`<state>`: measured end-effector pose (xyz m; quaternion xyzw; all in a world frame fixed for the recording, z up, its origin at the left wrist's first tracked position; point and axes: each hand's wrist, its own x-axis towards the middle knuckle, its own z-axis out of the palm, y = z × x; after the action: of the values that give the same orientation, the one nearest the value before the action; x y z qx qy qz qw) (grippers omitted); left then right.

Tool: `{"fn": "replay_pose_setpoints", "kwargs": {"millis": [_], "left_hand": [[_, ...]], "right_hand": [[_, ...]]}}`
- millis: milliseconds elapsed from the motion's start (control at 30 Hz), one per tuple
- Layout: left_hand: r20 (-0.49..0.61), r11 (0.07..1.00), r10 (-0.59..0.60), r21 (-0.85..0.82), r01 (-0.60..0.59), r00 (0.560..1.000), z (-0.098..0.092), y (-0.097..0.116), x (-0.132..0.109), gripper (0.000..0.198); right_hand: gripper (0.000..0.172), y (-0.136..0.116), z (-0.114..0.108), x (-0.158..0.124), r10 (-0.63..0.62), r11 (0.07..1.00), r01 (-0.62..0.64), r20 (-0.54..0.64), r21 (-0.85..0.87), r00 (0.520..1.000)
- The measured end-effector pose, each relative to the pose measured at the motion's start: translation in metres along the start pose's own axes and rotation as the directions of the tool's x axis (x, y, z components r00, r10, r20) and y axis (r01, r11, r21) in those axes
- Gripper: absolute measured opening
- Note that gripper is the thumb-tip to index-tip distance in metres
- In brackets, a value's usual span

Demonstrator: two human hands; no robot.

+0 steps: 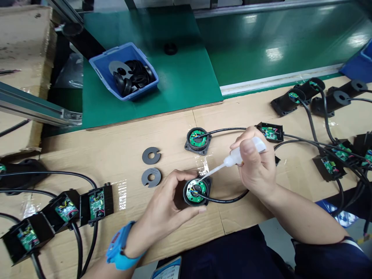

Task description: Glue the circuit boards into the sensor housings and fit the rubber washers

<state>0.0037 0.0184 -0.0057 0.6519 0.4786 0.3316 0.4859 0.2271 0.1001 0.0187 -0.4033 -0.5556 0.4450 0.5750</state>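
My left hand grips a round black housing from its left side, thumb and fingers curved round it. Inside the housing lies a green ring-shaped circuit board with coloured wires, and a black cable runs out to the right. In my right hand is a small white squeeze bottle, tilted down to the left. Its thin nozzle tip is at the board's upper edge; whether it touches I cannot tell. A second such housing with board and cable lies just behind.
Two grey slotted discs lie left of the housings. A blue bin of black parts stands on a green mat. Black boxes with open circuit boards lie at left, more boxes and black cylinders at right, with trailing cables.
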Motion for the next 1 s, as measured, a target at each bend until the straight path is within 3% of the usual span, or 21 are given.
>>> {"fn": "replay_pose_setpoints", "kwargs": {"millis": [67,133,200,233,300,333,433,533,700,833,1000], "left_hand": [[0.008,0.993,0.070,-0.100,-0.068,0.998,-0.010,-0.003,0.008,0.052],[-0.132,0.989,0.068,-0.122,-0.084,0.989,-0.015,-0.005,0.021,0.049],[-0.264,0.999,0.025,-0.023,-0.032,0.964,-0.013,-0.008,0.039,0.045],[-0.285,0.999,0.014,0.048,0.000,0.958,-0.011,-0.009,0.049,0.057],[-0.267,0.988,0.032,0.156,0.011,0.963,-0.005,-0.012,0.071,0.080],[-0.252,0.983,0.042,0.185,0.005,0.967,-0.002,-0.013,0.080,0.080],[-0.254,0.982,0.069,0.186,-0.021,0.965,0.003,-0.013,0.099,0.057],[-0.268,0.953,0.197,0.279,-0.120,0.943,0.002,-0.010,0.095,0.043],[-0.183,0.755,0.468,0.591,-0.284,0.865,-0.005,0.002,0.073,0.042],[-0.171,0.696,0.557,0.630,-0.344,0.813,-0.007,0.009,0.070,0.051],[-0.149,0.663,0.594,0.647,-0.376,0.791,-0.008,0.009,0.072,0.050]], "right_hand": [[0.038,0.003,-0.003,0.005,0.030,0.999,-0.029,-0.051,0.017,0.998],[0.040,0.004,-0.005,0.009,0.008,1.000,-0.008,-0.088,0.006,0.996],[0.040,0.004,-0.007,0.013,-0.047,0.999,0.046,-0.125,-0.010,0.991],[0.040,0.003,-0.008,0.014,-0.077,0.997,0.075,-0.140,-0.019,0.987],[0.036,0.003,-0.010,0.016,-0.137,0.990,0.131,-0.151,-0.046,0.979],[0.035,0.004,-0.011,0.016,-0.168,0.985,0.160,-0.153,-0.064,0.974],[0.032,0.007,-0.017,0.017,-0.259,0.963,0.239,-0.169,-0.126,0.951],[0.032,0.011,-0.023,0.016,-0.329,0.935,0.294,-0.180,-0.196,0.927],[0.031,0.004,-0.022,0.011,-0.414,0.887,0.379,-0.093,-0.263,0.905],[0.028,-0.007,-0.020,0.004,-0.355,0.887,0.334,-0.009,-0.319,0.935],[0.026,-0.013,-0.023,0.003,-0.381,0.840,0.385,0.091,-0.382,0.920]]}}
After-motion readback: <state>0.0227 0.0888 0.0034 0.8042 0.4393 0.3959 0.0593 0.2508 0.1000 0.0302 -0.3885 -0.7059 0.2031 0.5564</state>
